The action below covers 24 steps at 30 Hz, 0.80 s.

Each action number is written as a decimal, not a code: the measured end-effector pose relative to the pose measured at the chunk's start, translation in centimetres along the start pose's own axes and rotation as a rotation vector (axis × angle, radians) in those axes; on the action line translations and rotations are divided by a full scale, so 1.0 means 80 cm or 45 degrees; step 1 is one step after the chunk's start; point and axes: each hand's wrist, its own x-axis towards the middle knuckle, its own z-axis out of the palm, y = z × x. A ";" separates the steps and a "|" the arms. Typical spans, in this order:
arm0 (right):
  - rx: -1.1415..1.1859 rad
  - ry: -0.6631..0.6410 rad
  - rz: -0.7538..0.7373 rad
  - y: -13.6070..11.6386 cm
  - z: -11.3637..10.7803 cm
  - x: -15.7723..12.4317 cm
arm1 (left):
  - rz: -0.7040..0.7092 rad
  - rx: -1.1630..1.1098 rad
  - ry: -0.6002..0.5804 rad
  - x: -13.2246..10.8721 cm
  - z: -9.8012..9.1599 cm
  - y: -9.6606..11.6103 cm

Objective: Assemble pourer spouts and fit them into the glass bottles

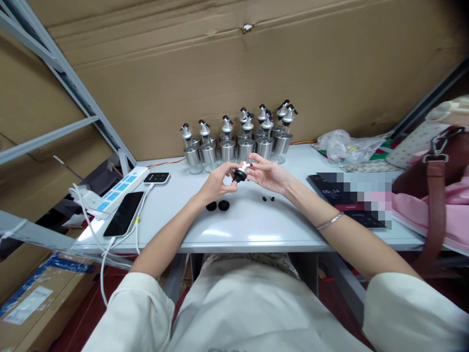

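Between my two hands, above the middle of the table, is a pour spout (240,174) with a black ribbed stopper and a silver top. My left hand (220,183) grips it near the black stopper, fingers closed round it. The fingers of my right hand (266,173) are at its silver and black tip, and the hand wears a bracelet at the wrist. Below my left hand two round black caps (223,205) lie on the table. Two tiny black pieces (272,199) lie below my right hand. Several glass and steel bottles (227,146) with spouts stand behind my hands.
A power strip (122,188), a phone (123,213) and a small device (157,178) with white cables are at the table's left. On the right lie a tablet-like screen (333,195), plastic bags (340,146) and a brown strap (436,205) over pink cloth. Cardboard (205,63) stands behind.
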 end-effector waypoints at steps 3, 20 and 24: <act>-0.003 -0.004 -0.004 0.001 0.000 0.000 | -0.037 -0.010 0.013 0.000 0.001 0.000; -0.337 0.152 -0.081 0.006 0.010 0.004 | -0.178 -0.028 0.098 0.000 0.006 -0.005; -1.239 0.547 -0.814 0.020 0.043 -0.001 | -0.165 -0.002 0.096 -0.003 0.007 -0.017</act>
